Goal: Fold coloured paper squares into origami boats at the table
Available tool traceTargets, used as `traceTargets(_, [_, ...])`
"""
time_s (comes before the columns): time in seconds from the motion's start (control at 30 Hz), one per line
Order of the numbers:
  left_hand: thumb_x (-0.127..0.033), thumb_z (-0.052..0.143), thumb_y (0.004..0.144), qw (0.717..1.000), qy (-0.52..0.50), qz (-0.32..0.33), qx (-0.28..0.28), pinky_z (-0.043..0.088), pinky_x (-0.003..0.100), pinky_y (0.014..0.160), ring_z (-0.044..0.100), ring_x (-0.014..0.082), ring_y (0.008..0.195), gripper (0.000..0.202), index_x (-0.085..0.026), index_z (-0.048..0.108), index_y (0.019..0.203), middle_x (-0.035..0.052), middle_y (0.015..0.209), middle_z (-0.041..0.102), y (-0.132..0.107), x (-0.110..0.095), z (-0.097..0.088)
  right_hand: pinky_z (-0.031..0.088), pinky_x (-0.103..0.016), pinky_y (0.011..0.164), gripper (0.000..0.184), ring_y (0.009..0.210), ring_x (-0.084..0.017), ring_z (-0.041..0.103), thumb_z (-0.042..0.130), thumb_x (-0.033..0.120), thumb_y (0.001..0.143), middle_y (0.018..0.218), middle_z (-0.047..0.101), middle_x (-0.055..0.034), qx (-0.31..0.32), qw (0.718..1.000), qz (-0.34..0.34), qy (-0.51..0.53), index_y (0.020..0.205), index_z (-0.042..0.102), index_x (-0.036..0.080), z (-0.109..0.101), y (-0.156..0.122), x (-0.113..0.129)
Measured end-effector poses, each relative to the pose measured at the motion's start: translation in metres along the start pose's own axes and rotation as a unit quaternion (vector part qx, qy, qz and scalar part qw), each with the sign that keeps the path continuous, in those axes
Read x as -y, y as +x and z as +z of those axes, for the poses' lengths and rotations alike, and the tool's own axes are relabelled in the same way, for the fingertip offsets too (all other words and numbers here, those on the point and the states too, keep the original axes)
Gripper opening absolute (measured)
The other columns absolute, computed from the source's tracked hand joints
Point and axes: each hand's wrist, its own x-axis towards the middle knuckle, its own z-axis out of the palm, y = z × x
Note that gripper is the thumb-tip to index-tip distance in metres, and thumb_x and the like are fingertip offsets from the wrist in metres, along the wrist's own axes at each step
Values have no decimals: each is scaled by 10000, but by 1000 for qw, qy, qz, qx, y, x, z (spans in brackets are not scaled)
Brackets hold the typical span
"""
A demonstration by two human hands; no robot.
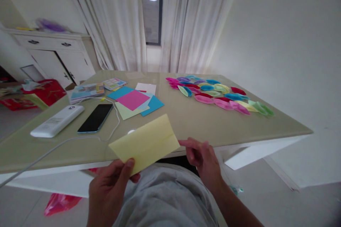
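Observation:
My left hand (114, 184) pinches the lower left corner of a pale yellow sheet of paper (149, 145), thumb on top. The sheet is folded to a rectangle, with a faint crease near its right side, and hangs tilted over the table's front edge. At its right end is my right hand (201, 158), index finger stretched to the paper's edge, the other fingers loosely bent and holding nothing. Just beyond the sheet lies a pile of coloured paper squares, a pink one (133, 99) on top of blue and pale green ones. A small white round thing (131, 132) is partly hidden behind the sheet.
Several folded paper petal shapes (223, 103) lie in rows on the table's (176, 120) right side. To the left are a phone (96, 118), a white power bank (57, 121), a cable (71, 138) and booklets (87, 91). Curtains (117, 25) and a wall stand behind.

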Motion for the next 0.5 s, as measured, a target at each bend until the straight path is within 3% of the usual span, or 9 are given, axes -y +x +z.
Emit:
traceTargets(0.07, [-527,778,863,999,-20,-3,36,593,243,605,722,193,589,337,-227,761,712,-5,593,735,-2,1,4,161,-242,447,774,488,-85,291,706,943,707,571,461,32,8,1000,13,-7,736,732,171,5,-5,-2])
traceTargets(0.1, [-524,768,880,997,-27,1,71,592,238,590,733,193,588,323,-227,777,755,-4,606,745,-1,1,6,167,-241,444,717,478,-79,286,787,885,686,545,471,34,-5,999,26,-21,688,701,173,8,-7,-3])
traceTargets(0.2, [-527,712,931,979,-14,69,189,631,259,669,802,219,724,344,-224,828,1046,52,856,849,18,-4,6,192,-244,434,619,453,-74,298,864,690,782,480,468,33,-77,994,60,-42,558,603,175,10,-9,-6])
traceTargets(0.23, [-545,680,948,975,0,102,198,644,280,745,821,237,839,419,-228,801,1195,77,1002,863,31,-8,3,205,-244,432,615,452,-77,312,863,658,805,473,467,31,-101,992,61,-38,540,589,175,8,-8,-5])
traceTargets(0.3, [-590,589,983,966,64,160,195,648,310,826,821,256,954,512,-221,753,1298,110,1189,838,62,-21,-6,238,-238,434,605,465,-81,348,887,628,796,478,474,30,-141,989,43,-18,533,588,172,0,-4,-4])
traceTargets(0.4, [-724,586,915,960,184,171,123,640,314,784,797,318,1050,577,-217,801,1088,132,1107,844,97,-33,-23,281,-229,444,578,491,-87,406,934,588,760,493,505,24,-176,984,17,7,546,599,168,-11,-1,-2])
traceTargets(0.5, [-798,480,916,958,230,151,76,634,344,741,796,347,1007,697,-189,783,1066,163,1018,837,102,-20,-44,274,-235,434,568,477,-85,392,924,569,785,483,509,22,-182,983,7,7,544,599,170,-17,-1,-4])
